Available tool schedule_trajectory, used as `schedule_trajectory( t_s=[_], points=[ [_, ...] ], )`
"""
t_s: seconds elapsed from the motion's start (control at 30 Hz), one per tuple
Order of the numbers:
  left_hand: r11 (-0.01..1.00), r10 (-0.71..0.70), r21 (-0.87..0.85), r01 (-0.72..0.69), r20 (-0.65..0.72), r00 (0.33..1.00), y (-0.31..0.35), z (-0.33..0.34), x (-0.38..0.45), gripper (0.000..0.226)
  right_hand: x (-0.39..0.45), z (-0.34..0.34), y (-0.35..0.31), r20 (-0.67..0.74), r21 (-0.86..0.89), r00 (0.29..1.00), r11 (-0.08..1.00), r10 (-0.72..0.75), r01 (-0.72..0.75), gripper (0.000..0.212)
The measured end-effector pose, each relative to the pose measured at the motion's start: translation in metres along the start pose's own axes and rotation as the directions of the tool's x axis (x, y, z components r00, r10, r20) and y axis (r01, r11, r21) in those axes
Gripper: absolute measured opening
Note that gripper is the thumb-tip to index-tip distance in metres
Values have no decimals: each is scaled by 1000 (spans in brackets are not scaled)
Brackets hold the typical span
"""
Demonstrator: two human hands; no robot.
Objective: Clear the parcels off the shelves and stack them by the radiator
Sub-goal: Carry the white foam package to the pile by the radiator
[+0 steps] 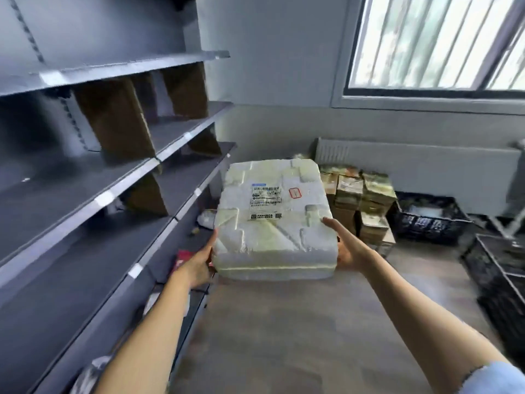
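While both hands, left hand (199, 263) and right hand (345, 248), grip its sides, the foam parcel (272, 220) hangs before the radiator (412, 163).

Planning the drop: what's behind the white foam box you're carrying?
Behind the white foam box: stacked parcels against the radiator. The box hides the stack's left part and the floor there.

1 head view; looks forward-down, close over the hands (350, 253).

Both forearms bare. Right arm (420, 317) has a light blue sleeve (494, 379), edge frayed, pushed up near the elbow.
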State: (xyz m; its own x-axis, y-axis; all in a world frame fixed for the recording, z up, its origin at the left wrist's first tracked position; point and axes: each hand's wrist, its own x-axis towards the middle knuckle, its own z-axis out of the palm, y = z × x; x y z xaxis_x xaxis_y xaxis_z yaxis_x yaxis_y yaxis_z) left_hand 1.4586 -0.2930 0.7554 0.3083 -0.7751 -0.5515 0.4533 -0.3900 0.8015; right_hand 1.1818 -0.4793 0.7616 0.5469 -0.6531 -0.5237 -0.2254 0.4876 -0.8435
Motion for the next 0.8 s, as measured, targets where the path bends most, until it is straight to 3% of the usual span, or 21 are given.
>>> schedule_trajectory(
  t_s=[0.07,0.13,0.27,0.4,0.5,0.8],
  points=[
    [995,-59,83,59,0,998,14,53,46,71,10,-59,-17,-32,30,999,999,14,-13,81],
    [989,-114,100,105,92,989,25,98,88,73,22,-104,-37,-77,17,997,1000,24,-23,84],
    [976,-173,159,150,139,975,43,155,155,94,54,-164,-61,-120,52,990,996,78,-72,77],
    [959,-250,174,225,136,959,59,177,225,74,112,-203,-67,-129,32,971,980,199,-197,78],
    [930,-325,220,293,126,937,80,188,286,81,168,-225,-76,-133,45,952,962,274,-270,88],
    [909,-361,274,314,141,922,184,271,496,68,328,-314,-178,-199,82,929,950,311,-301,79]
  ],
)
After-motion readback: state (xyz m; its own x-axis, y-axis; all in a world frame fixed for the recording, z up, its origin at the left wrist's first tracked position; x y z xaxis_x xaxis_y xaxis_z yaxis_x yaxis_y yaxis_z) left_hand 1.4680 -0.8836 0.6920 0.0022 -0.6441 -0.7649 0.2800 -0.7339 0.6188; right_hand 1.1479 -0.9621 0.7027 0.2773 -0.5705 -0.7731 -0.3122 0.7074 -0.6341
